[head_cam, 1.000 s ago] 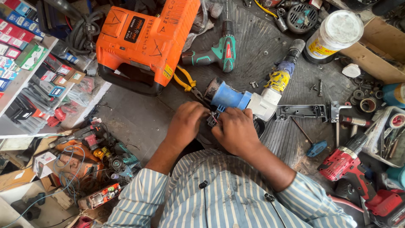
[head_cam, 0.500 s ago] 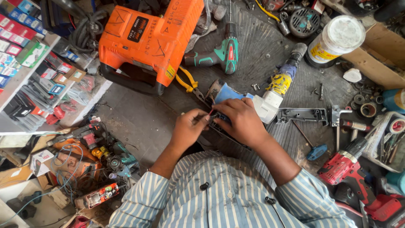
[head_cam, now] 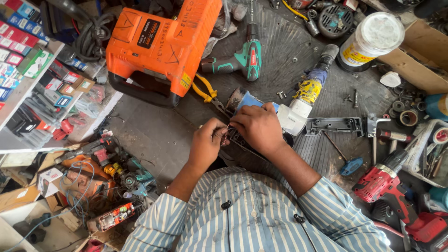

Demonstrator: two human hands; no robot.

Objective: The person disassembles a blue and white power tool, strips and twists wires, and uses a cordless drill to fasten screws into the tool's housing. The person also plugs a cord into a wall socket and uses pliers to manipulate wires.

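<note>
Both my hands work one dark part at the bench edge: left hand point(head_cam: 207, 142) pinches something small, right hand point(head_cam: 257, 127) clamps the part point(head_cam: 238, 139). A slip could drop it among clutter.

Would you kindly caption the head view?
Both hands, left hand and right hand, work a dark part beside a blue tool.

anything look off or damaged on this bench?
Mostly clutter. The blue and white power tool under both hands lies opened, and a grey housing piece sits detached beside it. Loose screws are scattered on the mat. The left hand and right hand pinch a small part. No spill visible.
</note>
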